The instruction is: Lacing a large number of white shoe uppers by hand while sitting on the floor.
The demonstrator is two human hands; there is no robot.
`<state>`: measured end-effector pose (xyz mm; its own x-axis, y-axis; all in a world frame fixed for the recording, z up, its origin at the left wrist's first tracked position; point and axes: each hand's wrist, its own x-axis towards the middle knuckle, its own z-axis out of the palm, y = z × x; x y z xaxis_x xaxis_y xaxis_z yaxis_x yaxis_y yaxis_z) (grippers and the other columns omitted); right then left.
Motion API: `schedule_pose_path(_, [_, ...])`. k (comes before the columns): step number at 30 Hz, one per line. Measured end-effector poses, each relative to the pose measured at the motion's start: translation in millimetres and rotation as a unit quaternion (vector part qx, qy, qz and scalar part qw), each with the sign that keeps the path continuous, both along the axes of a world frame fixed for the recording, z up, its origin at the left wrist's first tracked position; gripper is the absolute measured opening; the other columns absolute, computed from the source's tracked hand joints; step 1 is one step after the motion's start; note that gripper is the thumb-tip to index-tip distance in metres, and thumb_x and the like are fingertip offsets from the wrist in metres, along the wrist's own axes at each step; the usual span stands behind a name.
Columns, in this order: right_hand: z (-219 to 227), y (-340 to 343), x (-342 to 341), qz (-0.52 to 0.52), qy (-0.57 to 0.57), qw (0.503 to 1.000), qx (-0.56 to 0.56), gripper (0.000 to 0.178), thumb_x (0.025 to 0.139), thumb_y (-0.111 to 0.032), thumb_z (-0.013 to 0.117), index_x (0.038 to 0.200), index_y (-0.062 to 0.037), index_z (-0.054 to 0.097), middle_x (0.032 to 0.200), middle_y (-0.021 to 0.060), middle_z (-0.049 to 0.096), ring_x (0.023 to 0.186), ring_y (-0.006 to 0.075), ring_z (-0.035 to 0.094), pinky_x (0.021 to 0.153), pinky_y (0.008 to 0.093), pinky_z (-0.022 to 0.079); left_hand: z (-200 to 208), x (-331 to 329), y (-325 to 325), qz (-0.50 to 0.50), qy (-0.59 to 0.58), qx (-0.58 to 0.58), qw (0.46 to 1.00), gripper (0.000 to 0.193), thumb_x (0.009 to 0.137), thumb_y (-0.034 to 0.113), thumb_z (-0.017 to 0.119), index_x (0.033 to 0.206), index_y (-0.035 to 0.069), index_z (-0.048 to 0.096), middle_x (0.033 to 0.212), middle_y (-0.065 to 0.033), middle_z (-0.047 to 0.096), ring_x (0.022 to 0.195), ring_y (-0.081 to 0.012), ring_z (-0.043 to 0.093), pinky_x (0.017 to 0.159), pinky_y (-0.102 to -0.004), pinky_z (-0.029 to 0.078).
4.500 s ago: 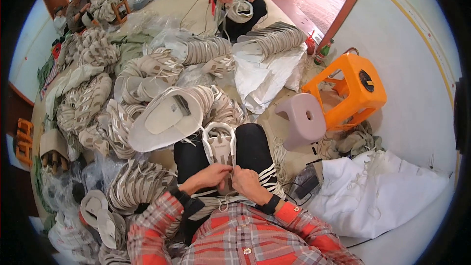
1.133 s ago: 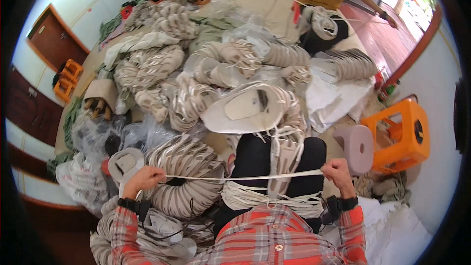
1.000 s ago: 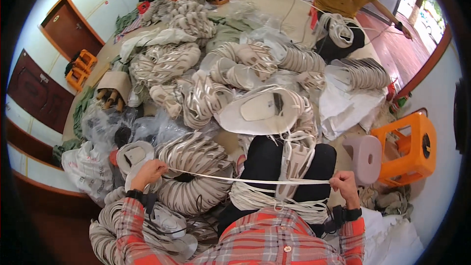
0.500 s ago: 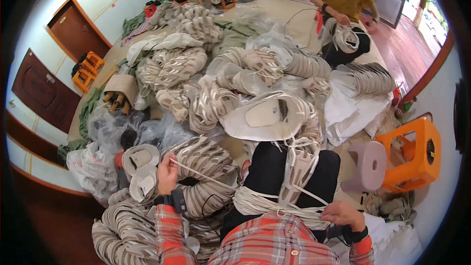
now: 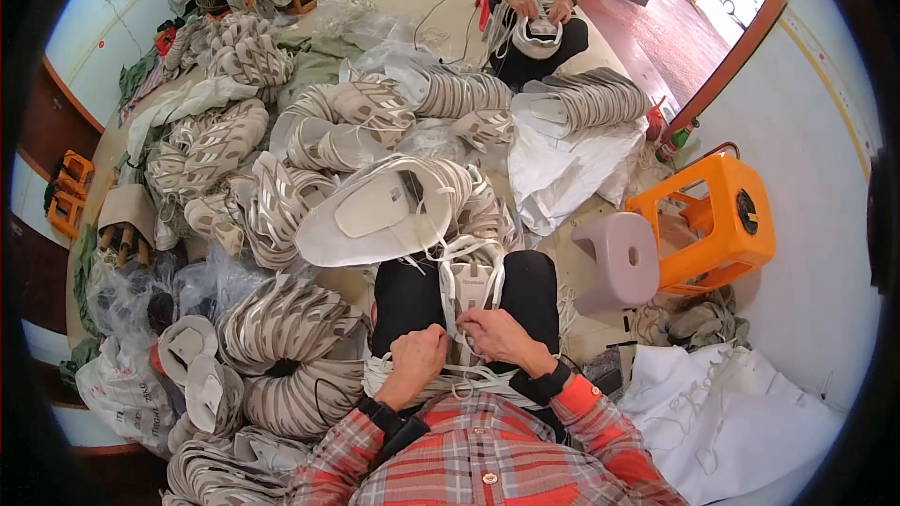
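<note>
Between my knees lies a beige and white shoe upper (image 5: 471, 283), part of a string of uppers running away from me. My left hand (image 5: 420, 363) is closed at its left edge, fingers pinched on a pale shoelace that is mostly hidden. Close beside it, my right hand (image 5: 507, 335) pinches a lace at the upper's lacing edge, fingertips bent down. A bundle of off-white shoelaces (image 5: 483, 380) lies across my lap, partly under my wrists. Just beyond my knees a large pale upper (image 5: 375, 211) lies with its lining showing.
Coiled stacks of shoe uppers (image 5: 291, 347) lie at my left, with more piles ahead. A mauve stool (image 5: 616, 262) and an orange stool (image 5: 717, 215) stand at my right, near a white sheet (image 5: 712, 422). Ahead, a person in yellow (image 5: 530, 0) handles an upper.
My left hand has come in from the far left, where it drew a lace out, to the upper. My right hand has moved from the lace bundle to the upper. The view has swung right.
</note>
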<state>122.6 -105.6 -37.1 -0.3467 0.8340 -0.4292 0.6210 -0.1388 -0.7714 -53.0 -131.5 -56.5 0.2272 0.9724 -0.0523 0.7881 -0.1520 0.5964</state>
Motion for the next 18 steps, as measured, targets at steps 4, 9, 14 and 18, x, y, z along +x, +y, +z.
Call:
schedule_pose_path(4, [4.6, -4.5, -2.5, 0.007, 0.017, 1.0, 0.012, 0.026, 0.086, -0.018, 0.047, 0.103, -0.0012, 0.056, 0.076, 0.0183, 0.061, 0.069, 0.0336, 0.061, 0.062, 0.0398, 0.048, 3.5, 6.9, -4.4, -0.008, 0.082, 0.004, 0.997, 0.019, 0.081, 0.023, 0.053, 0.072, 0.007, 0.055, 0.059, -0.0173, 0.06, 0.054, -0.036, 0.06, 0.051, -0.0478, 0.046])
schedule_pose_path(9, [12.2, -2.9, -2.4, -0.024, 0.099, 0.984, -0.147, 0.031, 0.089, -0.014, 0.042, 0.115, 0.0006, 0.049, 0.06, 0.0127, 0.057, 0.046, 0.0199, 0.057, 0.042, 0.0322, 0.045, -0.6, 8.6, -4.0, -0.003, 0.115, 0.004, 0.993, 0.014, 0.078, 0.022, 0.057, 0.072, 0.01, 0.056, 0.056, -0.0165, 0.058, 0.052, -0.0345, 0.059, 0.047, -0.0454, 0.045])
schedule_pose_path(14, [4.5, 0.5, -0.5, -0.057, 0.176, 0.955, -0.23, 0.032, 0.091, -0.014, 0.041, 0.118, 0.0016, 0.046, 0.06, 0.0107, 0.058, 0.042, 0.0163, 0.055, 0.037, 0.027, 0.044, -5.4, 15.7, -3.3, 0.05, 0.04, 0.016, 0.998, 0.017, 0.08, 0.021, 0.052, 0.071, 0.007, 0.055, 0.057, -0.0177, 0.059, 0.053, -0.0367, 0.06, 0.051, -0.0485, 0.046])
schedule_pose_path(18, [-5.4, 4.4, -1.8, -0.039, 0.184, 0.948, -0.256, 0.033, 0.091, -0.014, 0.038, 0.12, 0.0017, 0.044, 0.059, 0.0119, 0.059, 0.041, 0.0174, 0.057, 0.034, 0.0262, 0.045, -9.1, 15.6, -10.6, 0.049, 0.035, 0.007, 0.998, 0.015, 0.079, 0.019, 0.052, 0.071, 0.006, 0.056, 0.058, -0.0188, 0.059, 0.055, -0.0373, 0.06, 0.052, -0.048, 0.046])
